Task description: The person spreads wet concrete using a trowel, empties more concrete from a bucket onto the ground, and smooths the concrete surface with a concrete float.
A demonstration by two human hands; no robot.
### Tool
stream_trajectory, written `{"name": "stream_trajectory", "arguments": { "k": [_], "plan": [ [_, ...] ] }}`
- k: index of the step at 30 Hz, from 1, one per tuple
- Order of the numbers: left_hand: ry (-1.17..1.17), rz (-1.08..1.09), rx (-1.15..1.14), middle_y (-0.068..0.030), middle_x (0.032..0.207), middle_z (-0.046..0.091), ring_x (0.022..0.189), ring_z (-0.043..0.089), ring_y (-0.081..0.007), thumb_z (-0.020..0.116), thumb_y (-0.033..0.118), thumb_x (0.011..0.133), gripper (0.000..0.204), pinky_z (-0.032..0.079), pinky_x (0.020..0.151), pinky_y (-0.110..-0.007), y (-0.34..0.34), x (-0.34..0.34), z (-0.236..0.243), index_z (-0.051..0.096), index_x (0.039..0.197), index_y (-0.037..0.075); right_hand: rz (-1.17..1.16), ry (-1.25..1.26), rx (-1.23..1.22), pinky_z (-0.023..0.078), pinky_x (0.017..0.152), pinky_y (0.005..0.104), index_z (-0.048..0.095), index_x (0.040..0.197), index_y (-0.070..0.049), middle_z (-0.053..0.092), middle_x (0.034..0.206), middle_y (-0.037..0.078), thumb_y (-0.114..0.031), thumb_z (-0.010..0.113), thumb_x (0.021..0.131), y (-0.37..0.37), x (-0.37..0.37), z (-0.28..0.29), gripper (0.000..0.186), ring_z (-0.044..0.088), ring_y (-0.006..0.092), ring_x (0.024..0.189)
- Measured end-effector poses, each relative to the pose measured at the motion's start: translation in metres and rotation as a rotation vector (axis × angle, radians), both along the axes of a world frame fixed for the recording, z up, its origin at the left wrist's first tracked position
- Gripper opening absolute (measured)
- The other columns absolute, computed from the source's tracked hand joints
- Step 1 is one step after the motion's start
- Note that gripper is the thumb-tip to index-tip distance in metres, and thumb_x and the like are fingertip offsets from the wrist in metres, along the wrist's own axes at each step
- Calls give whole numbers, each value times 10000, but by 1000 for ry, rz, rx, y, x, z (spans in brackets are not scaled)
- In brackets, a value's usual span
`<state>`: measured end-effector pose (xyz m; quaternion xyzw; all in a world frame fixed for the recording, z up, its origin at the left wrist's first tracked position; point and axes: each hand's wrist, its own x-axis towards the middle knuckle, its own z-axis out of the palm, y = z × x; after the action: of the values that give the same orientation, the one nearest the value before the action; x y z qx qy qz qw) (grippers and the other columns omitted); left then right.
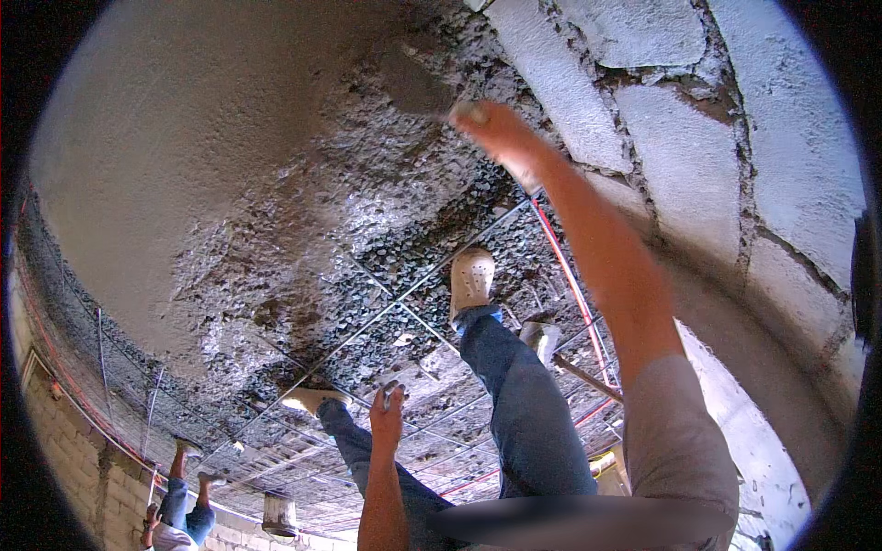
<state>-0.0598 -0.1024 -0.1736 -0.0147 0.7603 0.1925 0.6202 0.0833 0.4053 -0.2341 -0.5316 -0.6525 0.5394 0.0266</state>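
Wet grey concrete slab (129, 165): far-left side smooth, prob. done; coarse dark gravelly mix (390, 225) nr thin steel rebar (400, 300) looks unlevelled, prob. to do. R hand (496, 133), slab's right edge: fingers curled, can't tell grip. L hand (387, 424): fingers curled, contents unclear.

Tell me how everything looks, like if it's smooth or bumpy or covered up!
Concrete at upper left: smooth, damp-looking
Rough concrete mix: lumpy, shiny in places
Rebar grid: uncovered in the middle
Orange-red tubing: uncovered
Block wall: joints rough
Tan clog: worn on a foot
Jeans: worn
Right hand: blurred, grip unclear
Left hand: fingers bent, grip unclear
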Motion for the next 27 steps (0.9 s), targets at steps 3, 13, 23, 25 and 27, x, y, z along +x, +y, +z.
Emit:
{"name": "stream_trajectory", "arguments": {
  "k": [3,13,23,25,27],
  "plan": [
    [-33,48,15,-64,973,621,839,558,-115,586,267,910,363,450,719,-246,24,16,9,553,1151,-3,15,-7,-74,477,686,420,604,928,-2,628,805,202,-479,551,863,-49,-15,-32,485,612,312,748],
    [53,50,38,-28,917,628,808,547,-87,576,221,922,266,429,716,-218,30,7,12,592,1085,11,-246,130,-449,447,863,438,497,1189,40,568,1102,274,-533,543,870,-45,-111,-65,658,569,330,1004],
    [-63,249,-11,-32,948,619,850,546,-85,596,219,913,290,438,733,-222,32,28,12,584,1109,6,-317,-79,-249,498,715,388,591,1100,-56,644,941,190,-404,588,872,9,-15,-44,416,614,253,829],
    [-40,191,20,-35,949,618,850,548,-85,602,223,911,303,439,736,-222,7,19,2,577,1122,7,-71,12,-148,493,719,383,601,1058,-63,657,870,133,-378,587,873,-28,-8,-20,365,608,231,760],
    [-76,212,27,-42,949,616,825,552,-84,616,221,902,329,443,724,-225,-3,22,-5,564,1150,11,205,-18,-82,492,765,447,601,1013,-46,657,894,197,-441,569,856,-69,17,-35,427,630,371,868]
  ]
}}
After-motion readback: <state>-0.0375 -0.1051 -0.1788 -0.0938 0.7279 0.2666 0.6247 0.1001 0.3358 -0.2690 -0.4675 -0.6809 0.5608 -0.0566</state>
